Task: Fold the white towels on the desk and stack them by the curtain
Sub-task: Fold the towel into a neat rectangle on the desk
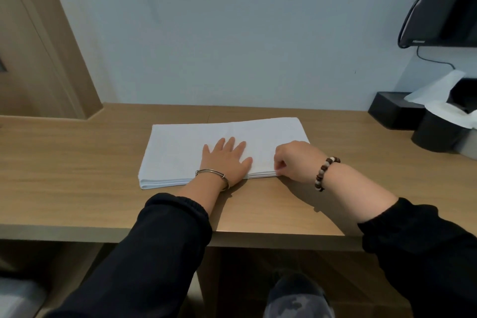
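Left hand (225,160) flat on folded white towel (180,147); right hand (294,161) pinches edge.

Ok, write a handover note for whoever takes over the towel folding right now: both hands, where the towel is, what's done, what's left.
Left hand: open, pressed flat on the white towel.
Right hand: pinches the towel's near edge, towards its right end.
Towel: lies on the desk, folded into a long strip, with layers showing along the near edge.
Done: at least one fold.
Left: probably another fold, then stacking it by the curtain. Neither the curtain, a stack nor any other towel is in view.
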Motion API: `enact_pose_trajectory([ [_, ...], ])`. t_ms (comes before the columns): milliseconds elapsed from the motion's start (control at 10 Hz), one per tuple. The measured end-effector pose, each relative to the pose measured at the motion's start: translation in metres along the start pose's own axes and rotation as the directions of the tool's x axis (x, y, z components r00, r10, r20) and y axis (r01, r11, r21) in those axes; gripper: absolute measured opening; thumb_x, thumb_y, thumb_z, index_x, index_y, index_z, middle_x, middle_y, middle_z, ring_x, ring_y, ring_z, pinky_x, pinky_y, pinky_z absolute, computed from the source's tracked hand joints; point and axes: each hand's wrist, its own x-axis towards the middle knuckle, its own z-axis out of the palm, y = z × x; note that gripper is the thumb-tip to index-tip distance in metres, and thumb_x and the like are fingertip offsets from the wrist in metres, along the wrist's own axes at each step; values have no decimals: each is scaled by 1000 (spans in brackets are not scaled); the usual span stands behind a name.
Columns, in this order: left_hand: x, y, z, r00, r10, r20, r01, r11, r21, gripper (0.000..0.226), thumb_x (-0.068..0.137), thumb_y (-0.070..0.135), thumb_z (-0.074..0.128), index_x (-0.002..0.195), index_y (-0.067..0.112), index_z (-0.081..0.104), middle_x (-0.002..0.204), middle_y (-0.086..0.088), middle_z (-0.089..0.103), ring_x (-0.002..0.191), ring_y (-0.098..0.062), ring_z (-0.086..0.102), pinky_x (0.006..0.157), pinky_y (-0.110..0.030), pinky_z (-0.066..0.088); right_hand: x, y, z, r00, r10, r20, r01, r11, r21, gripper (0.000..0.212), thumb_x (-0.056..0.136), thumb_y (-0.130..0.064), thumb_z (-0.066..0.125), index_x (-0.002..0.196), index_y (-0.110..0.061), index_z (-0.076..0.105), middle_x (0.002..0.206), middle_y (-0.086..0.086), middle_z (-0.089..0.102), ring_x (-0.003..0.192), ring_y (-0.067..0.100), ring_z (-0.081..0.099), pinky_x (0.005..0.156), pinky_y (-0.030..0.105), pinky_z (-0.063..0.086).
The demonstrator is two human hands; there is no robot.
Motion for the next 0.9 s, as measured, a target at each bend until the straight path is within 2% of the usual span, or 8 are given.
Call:
enact_pose_trajectory([
  [100,0,-1,1,1000,13,-11,-13,1000,0,58,97,53,13,151,32,8,160,1,3,147,-22,2,114,-54,5,1,1,-5,999,-4,39,3,1000,12,8,89,-22,62,86,-20,69,96,-5,65,87,14,57,72,23,40],
  [200,0,-2,3,999,15,-30,-15,1000,-3,59,96,53,13,151,32,9,160,1,5,147,-22,3,114,-54,6,1,5,-9,999,12,46,-17,995,103,8,87,-19,66,90,-15,72,96,-4,68,86,11,58,73,20,42],
  [500,-1,-1,2,1000,14,-28,-14,1000,-15,59,96,53,14,151,32,9,160,1,4,147,-22,2,114,-54,4,4,6,-15,996,47,77,-52,997,63,19,91,-9,57,99,-13,73,101,0,69,94,16,61,78,22,46],
  [600,-2,-1,1,1000,11,-25,-12,1000,-23,58,96,53,14,151,32,9,160,1,4,147,-22,2,114,-54,4,5,6,-13,995,49,91,-47,999,-28,22,91,-6,50,92,-13,71,92,0,66,86,19,60,66,19,42],
  [700,-3,0,1,1000,10,-24,-11,1000,-23,58,97,53,14,151,33,9,160,1,4,147,-22,2,114,-54,4,5,2,-7,995,52,90,-37,987,-159,20,90,-6,46,90,-9,66,87,3,63,81,23,60,63,23,45],
  [800,-3,0,0,1000,9,-25,-9,1000,-27,58,97,52,14,151,32,9,160,1,4,147,-22,2,115,-54,4,2,5,-8,997,35,64,-23,983,-183,17,90,-11,48,93,-15,65,93,0,63,83,20,59,65,25,46],
  [900,-3,0,1,1000,7,-23,-7,999,-31,57,97,51,14,151,32,10,160,1,4,147,-22,2,115,-54,4,-4,8,-10,999,32,44,-23,983,-184,14,91,-13,48,88,-19,60,92,-3,61,81,18,56,64,24,41],
])
